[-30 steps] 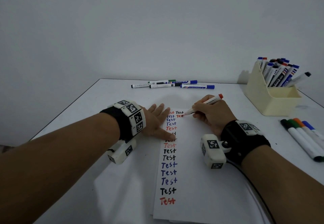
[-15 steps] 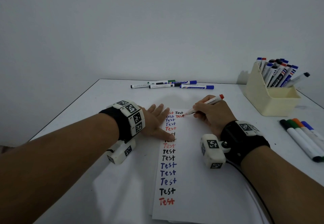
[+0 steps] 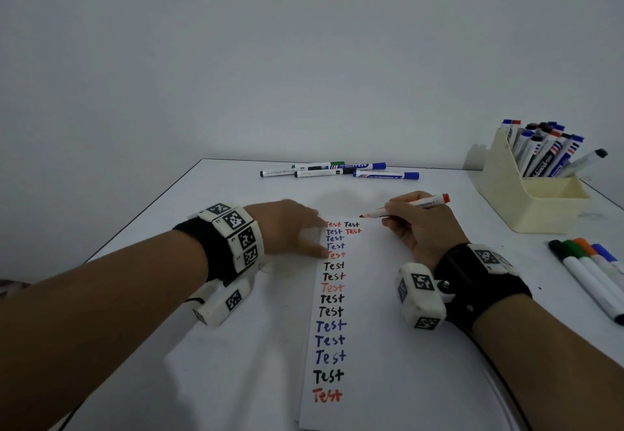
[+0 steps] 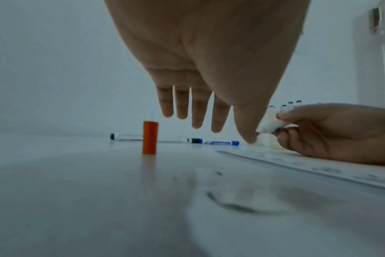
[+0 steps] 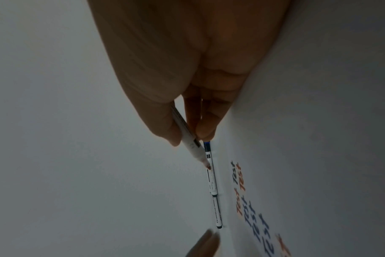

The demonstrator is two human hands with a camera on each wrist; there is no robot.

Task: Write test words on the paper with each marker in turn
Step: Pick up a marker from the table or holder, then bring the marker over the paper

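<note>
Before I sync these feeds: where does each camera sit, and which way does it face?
Head: worn high, looks down at paper; both forearms show.
Left wrist: low over the table, looks past the left hand at an upright orange cap.
Right wrist: looks along the right hand to the red marker.
All three share that marker.

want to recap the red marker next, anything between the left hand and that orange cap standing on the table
Nothing visible. The orange cap stands upright on bare table, left of the left hand, whose straight fingers hang above the surface. The loose markers lie farther back, beyond the cap.
</note>
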